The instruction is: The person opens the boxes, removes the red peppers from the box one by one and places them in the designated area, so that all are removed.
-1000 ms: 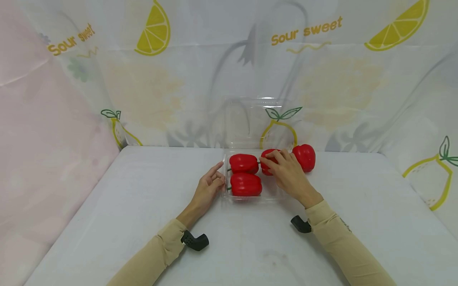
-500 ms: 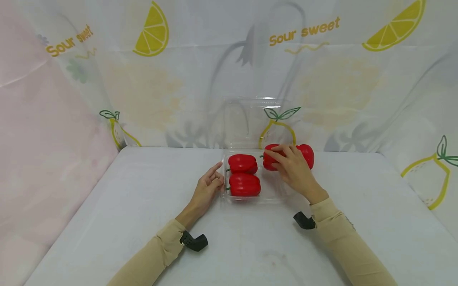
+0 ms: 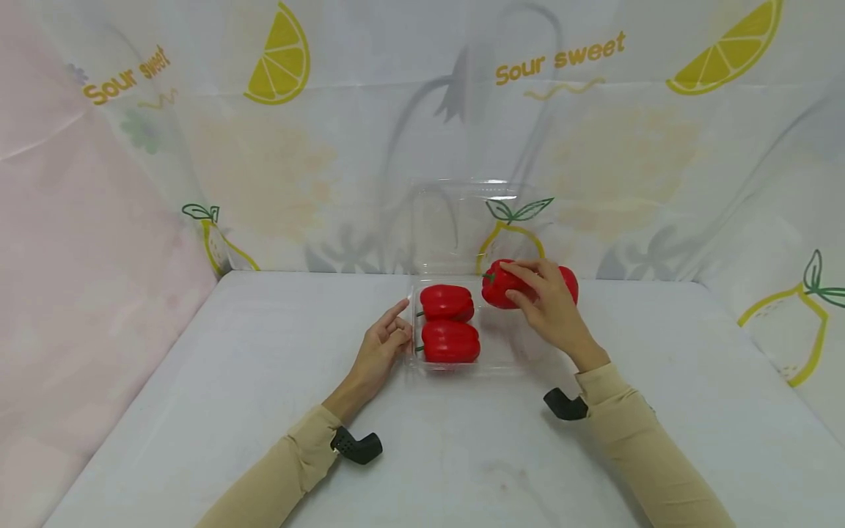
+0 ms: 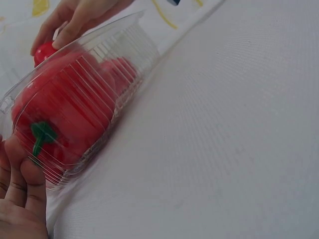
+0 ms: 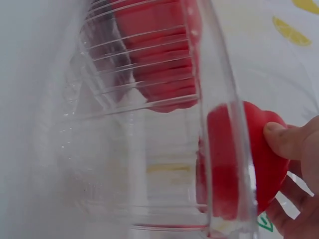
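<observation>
While the left hand [image 3: 376, 356] rested loosely bent fingers against the left wall of the clear box [image 3: 502, 368], pinching nothing, 2 red peppers [image 3: 450, 342] lay inside the box's left half. Next came a 3rd pepper [image 3: 495, 286], near the box's back right rim, pinched between thumb and fingers of the right hand [image 3: 553, 304]. Right of the box, a 4th pepper [image 3: 571, 284] showed only partly; contact was hard to tell. The step seemed to be carrying the 3rd pepper past the rim, calling next for a steady pinch.
</observation>
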`<state>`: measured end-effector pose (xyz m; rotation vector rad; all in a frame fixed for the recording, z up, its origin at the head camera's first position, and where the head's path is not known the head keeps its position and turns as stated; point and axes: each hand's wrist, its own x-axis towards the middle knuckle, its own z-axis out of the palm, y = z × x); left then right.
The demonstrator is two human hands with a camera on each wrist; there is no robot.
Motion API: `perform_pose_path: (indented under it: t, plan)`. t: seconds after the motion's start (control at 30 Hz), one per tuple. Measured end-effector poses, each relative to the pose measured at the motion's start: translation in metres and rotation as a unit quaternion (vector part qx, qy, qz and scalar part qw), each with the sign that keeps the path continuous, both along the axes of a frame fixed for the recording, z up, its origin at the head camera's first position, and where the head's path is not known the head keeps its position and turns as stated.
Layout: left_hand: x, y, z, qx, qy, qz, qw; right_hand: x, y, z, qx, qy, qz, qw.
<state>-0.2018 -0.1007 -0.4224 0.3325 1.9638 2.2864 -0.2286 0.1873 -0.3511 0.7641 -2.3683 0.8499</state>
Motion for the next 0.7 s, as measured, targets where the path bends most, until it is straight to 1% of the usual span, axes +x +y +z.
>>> perform_pose_path:
  t: [0.23,0.47,0.6,0.7]
  plan:
    - [0.0,-0.001,0.0,-0.006,0.001,-0.002,1.0,-0.002,0.008,0.004,-0.06,-0.053,-0.012,0.9967]
    - [0.001,-0.001,0.001,0.0,-0.004,-0.003,1.0,-0.001,0.015,0.012,-0.112,-0.12,-0.028,0.9859]
    - [0.0,-0.001,0.0,0.003,-0.007,-0.006,1.0,0.013,0.011,0.031,-0.131,-0.151,-0.039,0.979]
    - [0.0,-0.001,0.0,0.003,-0.008,-0.007,0.9999,0.013,0.012,0.033,-0.138,-0.164,-0.049,0.9755]
